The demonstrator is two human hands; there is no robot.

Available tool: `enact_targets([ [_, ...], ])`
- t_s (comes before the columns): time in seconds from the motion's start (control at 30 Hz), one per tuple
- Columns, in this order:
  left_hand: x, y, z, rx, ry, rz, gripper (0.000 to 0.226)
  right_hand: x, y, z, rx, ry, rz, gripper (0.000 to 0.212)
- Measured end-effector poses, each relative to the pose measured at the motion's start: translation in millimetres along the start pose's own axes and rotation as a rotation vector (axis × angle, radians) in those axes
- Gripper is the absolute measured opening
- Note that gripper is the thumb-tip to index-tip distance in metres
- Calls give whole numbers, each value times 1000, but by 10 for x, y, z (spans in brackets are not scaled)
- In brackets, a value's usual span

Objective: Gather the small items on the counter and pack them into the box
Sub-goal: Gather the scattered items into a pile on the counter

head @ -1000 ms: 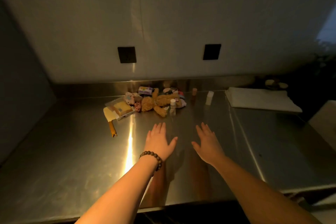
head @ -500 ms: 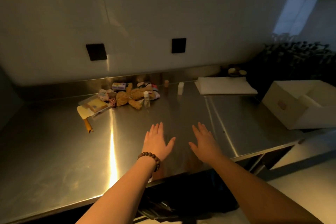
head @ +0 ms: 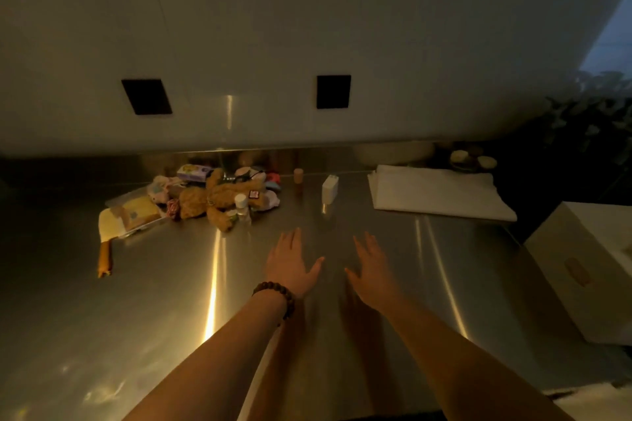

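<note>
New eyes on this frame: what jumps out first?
Two bare hands, left hand with a beaded bracelet and right hand, spread flat and empty over the steel counter. Behind them, a brown plush teddy bear tops a clutter pile; the white cardboard box sits far right.

A folded white cloth (head: 437, 190) lies on the steel surface (head: 136, 318); two black sockets (head: 333, 91) sit on the wall.

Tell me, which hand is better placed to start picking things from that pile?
Probably the left hand. Both hands are open and empty over the counter, but the pile lies toward the left, while the right hand is nearer the box.
</note>
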State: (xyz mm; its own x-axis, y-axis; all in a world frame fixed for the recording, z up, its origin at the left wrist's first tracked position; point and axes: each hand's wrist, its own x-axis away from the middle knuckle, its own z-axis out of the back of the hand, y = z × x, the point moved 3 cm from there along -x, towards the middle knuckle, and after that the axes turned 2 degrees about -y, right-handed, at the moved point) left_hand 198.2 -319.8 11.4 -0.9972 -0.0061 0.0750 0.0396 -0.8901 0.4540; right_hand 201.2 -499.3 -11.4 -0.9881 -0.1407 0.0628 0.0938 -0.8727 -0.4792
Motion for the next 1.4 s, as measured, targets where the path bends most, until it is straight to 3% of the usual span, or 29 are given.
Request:
enact_targets([
  [0.33, -860, 242, -98, 3, 57, 174, 85, -1117, 392, 195, -63, -118, 64, 74],
  [0.53, -1213, 62, -110, 118, 155, 213, 91, -1582, 266, 130, -217, -140, 60, 90],
  [0.83, -2091, -121, -57, 316, 283, 194, 71, -2395, -8, 97, -377, -94, 127, 104],
  [1.03, -2493, -256, -171, 378, 320, 183, 56, -2572, 27, -114, -438, -46, 78, 85],
  [1.2, -2572, -302, -160, 376, 332, 193, 28, -2610, 42, -180, -510, -33, 40, 73],
  [1.4, -2412, -277, 399, 451, 453, 144, 23, -2634, -268, -97, -545, -30, 140, 63],
])
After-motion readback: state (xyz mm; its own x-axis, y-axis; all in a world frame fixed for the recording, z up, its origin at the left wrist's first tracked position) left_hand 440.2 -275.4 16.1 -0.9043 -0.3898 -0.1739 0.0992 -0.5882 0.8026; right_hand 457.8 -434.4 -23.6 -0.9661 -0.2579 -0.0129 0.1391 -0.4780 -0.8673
